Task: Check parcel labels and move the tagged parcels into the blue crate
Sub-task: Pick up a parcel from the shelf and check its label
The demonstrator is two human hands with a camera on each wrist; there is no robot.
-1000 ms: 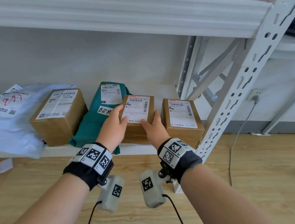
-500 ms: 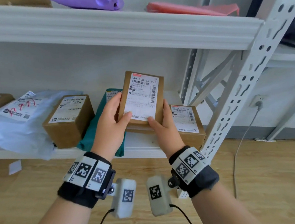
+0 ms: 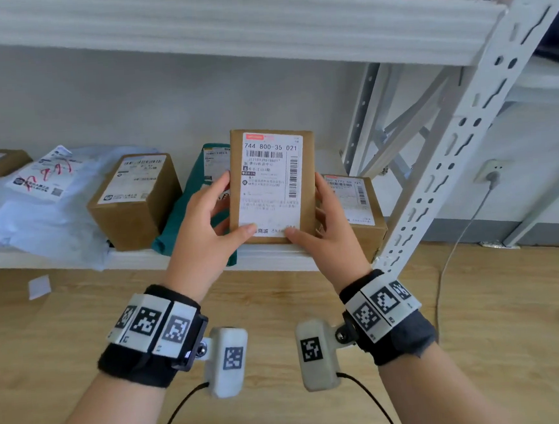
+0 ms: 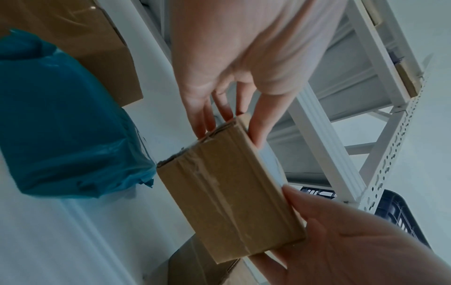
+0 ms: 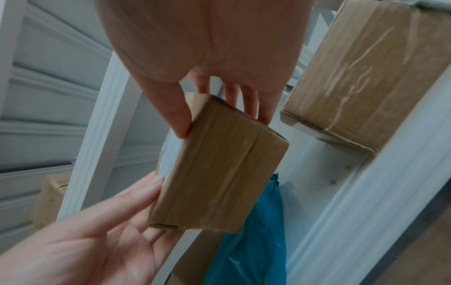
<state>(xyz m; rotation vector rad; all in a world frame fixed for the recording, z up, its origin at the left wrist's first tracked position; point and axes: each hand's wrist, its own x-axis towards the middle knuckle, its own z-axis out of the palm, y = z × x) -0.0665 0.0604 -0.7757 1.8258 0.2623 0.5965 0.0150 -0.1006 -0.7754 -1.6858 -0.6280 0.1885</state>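
Now both hands grip one small cardboard parcel, left hand and right hand pinching its sides; lifted off the lower shelf since a second ago, label facing up at frame centre for checking. Any tag is unreadable; the blue crate shows only partly behind the rack upright.

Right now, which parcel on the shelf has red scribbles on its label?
The white plastic mailer bag at the shelf's left end. Its label has red pen marks; the brown boxes' and the green bag's labels show none.
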